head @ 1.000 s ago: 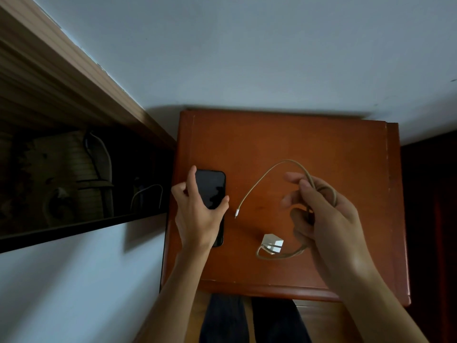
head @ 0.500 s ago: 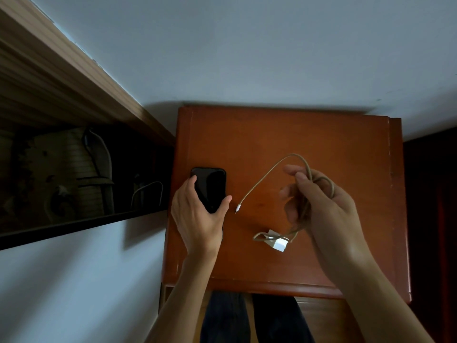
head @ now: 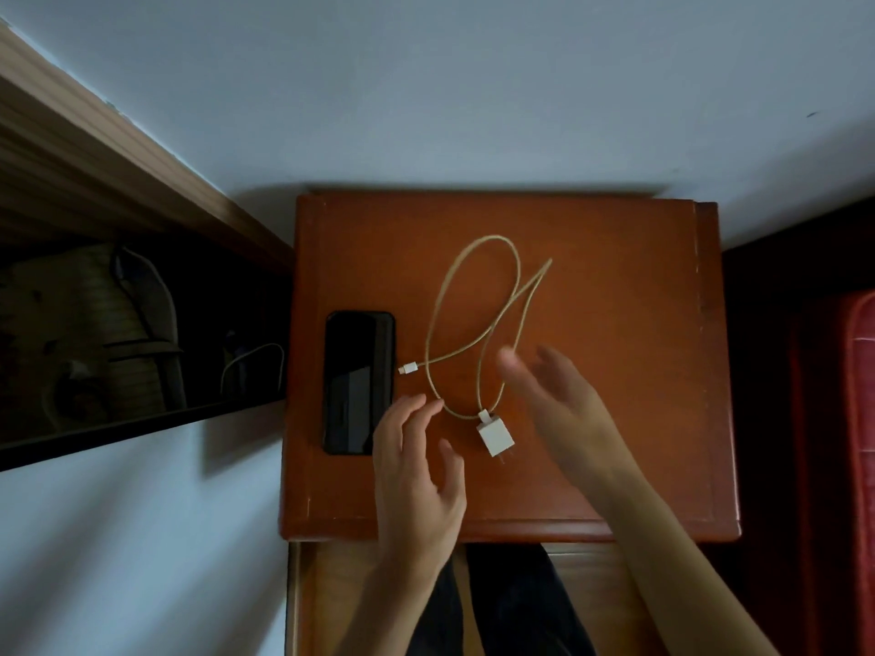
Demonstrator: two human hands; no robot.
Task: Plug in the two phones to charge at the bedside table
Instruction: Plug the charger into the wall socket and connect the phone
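Reddish wooden surface (head: 615,324) against a pale wall (head: 473,87), dim light. Only one phone (head: 359,382) is in view. It lies flat with its dark screen up, close along the left edge and nearer the near-left corner. Its long axis runs from near edge to far edge, and I cannot tell which short end has the port.

The cable (head: 473,319) loops over the middle of the surface. Its white plug tip (head: 407,369) lies just beside the phone's right long side and points at that side, not at a short end. The charger brick (head: 492,435) lies by the near end of the loop, prongs toward the near edge.

Your left hand (head: 416,475) hovers just right of the phone, fingers (head: 414,402) loosely spread and holding nothing. The fingertips are at the cable, but contact is unclear. Your right hand (head: 558,409) is blurred over the loop, fingers straight, holding nothing.

The step is likely to seat the tip in the phone:
- Pinch the white housing, not the braid.
- Turn the tip in line with the phone's long axis.
- Pin the phone down with your other hand.
- Push straight in, without wiggling.

No socket is visible for the brick.
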